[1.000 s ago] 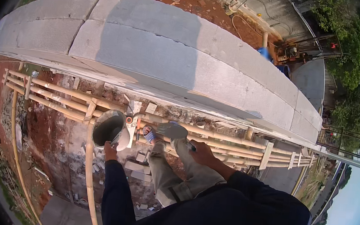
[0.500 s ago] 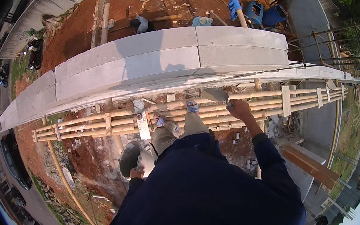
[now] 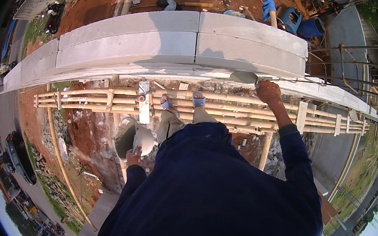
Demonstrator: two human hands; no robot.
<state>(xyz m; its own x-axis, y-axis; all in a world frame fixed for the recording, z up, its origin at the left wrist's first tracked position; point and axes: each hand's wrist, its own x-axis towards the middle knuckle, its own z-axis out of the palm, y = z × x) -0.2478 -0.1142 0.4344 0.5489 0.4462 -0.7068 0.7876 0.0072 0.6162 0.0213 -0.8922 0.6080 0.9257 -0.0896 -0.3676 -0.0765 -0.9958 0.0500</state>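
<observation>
My right hand (image 3: 269, 91) is closed round the handle of a trowel (image 3: 244, 77). The trowel's grey blade lies against the lower face of the pale block wall (image 3: 159, 47), close under the upper blocks; whether it touches cannot be told. Down at my left side, my left hand (image 3: 133, 157) grips the near rim of a whitish bucket (image 3: 145, 139). The bucket is tilted, and grey shows inside it. My feet in striped sandals stand on a bamboo scaffold (image 3: 236, 108) alongside the wall.
A pale board (image 3: 143, 106) with a small tool on it lies across the poles left of my feet. Metal bars (image 3: 342, 80) jut out at the right. Beyond the wall are blue barrels (image 3: 310, 28) and a person (image 3: 168, 4). Ground lies well below the scaffold.
My right hand has moved the trowel forward and right, up to the wall. My left hand still holds the bucket. The whole view has turned slightly.
</observation>
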